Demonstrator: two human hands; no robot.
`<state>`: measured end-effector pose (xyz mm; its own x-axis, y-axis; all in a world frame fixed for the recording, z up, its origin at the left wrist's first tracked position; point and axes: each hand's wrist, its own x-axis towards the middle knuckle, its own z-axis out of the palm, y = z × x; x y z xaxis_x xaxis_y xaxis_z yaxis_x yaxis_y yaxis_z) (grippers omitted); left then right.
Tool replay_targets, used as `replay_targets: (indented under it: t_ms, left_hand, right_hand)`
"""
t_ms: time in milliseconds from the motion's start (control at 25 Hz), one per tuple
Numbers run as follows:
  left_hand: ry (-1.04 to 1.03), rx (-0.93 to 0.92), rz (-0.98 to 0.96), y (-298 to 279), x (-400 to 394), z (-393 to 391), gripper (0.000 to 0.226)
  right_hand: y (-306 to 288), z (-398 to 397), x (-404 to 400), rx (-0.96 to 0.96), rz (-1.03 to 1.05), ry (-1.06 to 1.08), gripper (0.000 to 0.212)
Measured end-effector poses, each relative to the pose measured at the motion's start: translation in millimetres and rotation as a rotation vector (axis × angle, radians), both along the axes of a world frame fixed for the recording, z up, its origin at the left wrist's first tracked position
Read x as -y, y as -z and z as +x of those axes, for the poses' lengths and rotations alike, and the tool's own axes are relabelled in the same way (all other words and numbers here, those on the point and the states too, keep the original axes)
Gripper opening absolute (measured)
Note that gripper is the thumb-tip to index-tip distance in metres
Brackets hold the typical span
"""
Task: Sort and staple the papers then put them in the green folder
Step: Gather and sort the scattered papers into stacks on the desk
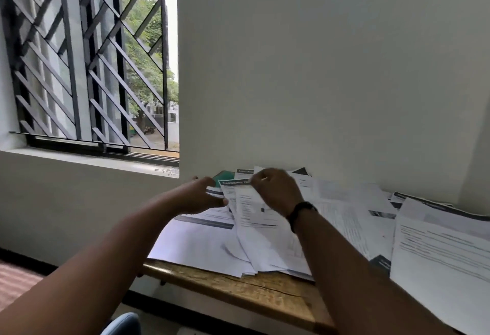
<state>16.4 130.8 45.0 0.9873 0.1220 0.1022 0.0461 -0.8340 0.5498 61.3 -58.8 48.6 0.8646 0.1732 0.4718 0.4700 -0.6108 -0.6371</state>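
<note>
Wooden table (238, 292) edge nearest; loose papers (344, 218) spread across it toward 2 o'clock; left hand (198, 196) open, fingers resting on the pile's left edge; right hand (275, 191) pinches a sheet (252, 218), long axis running 6 to 12 o'clock; green folder (225, 175) lies farthest, at 12 o'clock of the left hand, the nearer hand.

arms: bare, no sleeves | right wrist: black band (302, 211)
</note>
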Motion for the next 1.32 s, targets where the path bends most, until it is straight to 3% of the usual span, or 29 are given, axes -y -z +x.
replay_targets:
  t_ms: [120, 240, 320, 440, 520, 640, 800, 1000, 1040, 1160, 1240, 1320]
  left_hand:
    - [0.154, 0.025, -0.080, -4.7, 64.2, 10.2, 0.059]
    - [0.316, 0.016, -0.193, -8.2, 147.4, 22.3, 0.052]
    - [0.446, -0.006, -0.277, -11.1, 208.5, 24.9, 0.040]
    - [0.556, 0.014, -0.158, -9.2, 283.4, 26.8, 0.025]
    - [0.568, 0.028, -0.039, 1.0, 313.1, 29.7, 0.030]
    - [0.526, -0.011, 0.019, 25.5, 331.0, 36.0, 0.052]
    - [0.472, -0.046, 0.114, 53.9, 336.5, 43.3, 0.082]
    - [0.423, 0.009, 0.073, 59.3, 339.5, 46.1, 0.091]
    - [0.419, 0.014, 0.053, 59.8, 339.7, 46.6, 0.092]
    - [0.409, 0.034, -0.079, 60.2, 338.5, 46.0, 0.089]
    - [0.401, 0.052, -0.216, 57.2, 336.7, 45.8, 0.080]
    - [0.396, 0.055, -0.311, 53.0, 334.9, 46.9, 0.072]
  right_hand:
    - [-19.4, 1.1, 73.2, -0.005, -0.127, 0.114, 0.028]
    - [-17.1, 0.1, 172.1, -0.207, -0.390, 0.349, 0.031]
    - [-9.4, -16.8, 233.9, -0.358, -0.455, 0.501, 0.029]
    - [7.9, -49.2, 308.6, -0.457, -0.416, 0.722, 0.041]
    - [16.5, -66.6, 339.3, -0.475, -0.343, 0.808, 0.065]
    - [27.8, -68.8, 366.7, -0.539, -0.205, 0.711, 0.101]
    - [56.5, -45.7, 388.2, -0.590, -0.280, 0.686, 0.136]
    - [56.4, -43.1, 389.5, -0.586, -0.231, 0.715, 0.132]
    - [54.4, -44.9, 387.9, -0.578, -0.154, 0.715, 0.123]
    - [44.8, -56.3, 380.0, -0.571, 0.069, 0.731, 0.062]
    - [39.8, -59.7, 381.5, -0.524, 0.109, 0.790, 0.027]
    - [36.9, -59.2, 387.3, -0.461, 0.103, 0.867, 0.022]
